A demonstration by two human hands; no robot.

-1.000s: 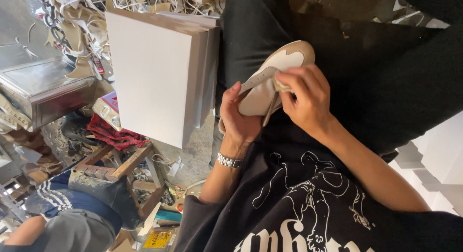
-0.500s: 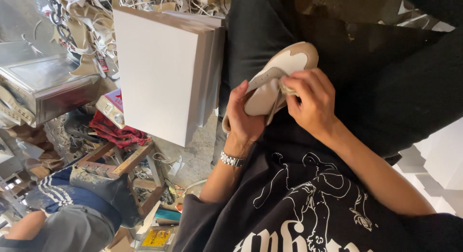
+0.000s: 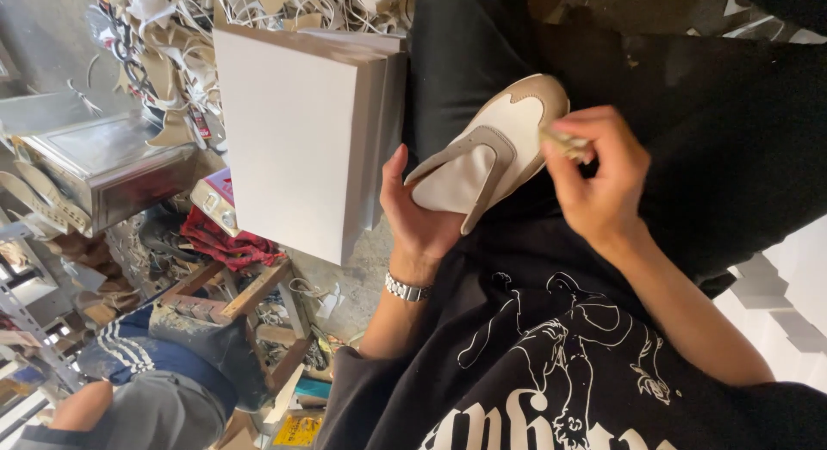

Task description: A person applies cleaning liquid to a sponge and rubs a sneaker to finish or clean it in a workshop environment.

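Shoe (image 3: pixel 487 153), white with tan trim, rests over my lap, cupped from below in my left hand (image 3: pixel 419 216), fingers closed around its heel end. My right hand (image 3: pixel 594 179) pinches a small tan scrap (image 3: pixel 566 142) against the toe.

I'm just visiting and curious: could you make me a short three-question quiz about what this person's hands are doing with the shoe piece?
1. True or false: the left hand supports the white and tan shoe upper from below.
2. What does the right hand pinch at the upper's edge? A) scissors B) a small tan scrap C) a brush
3. Which wrist wears the metal watch?

Key: 1 true. 2 B. 3 the left wrist.
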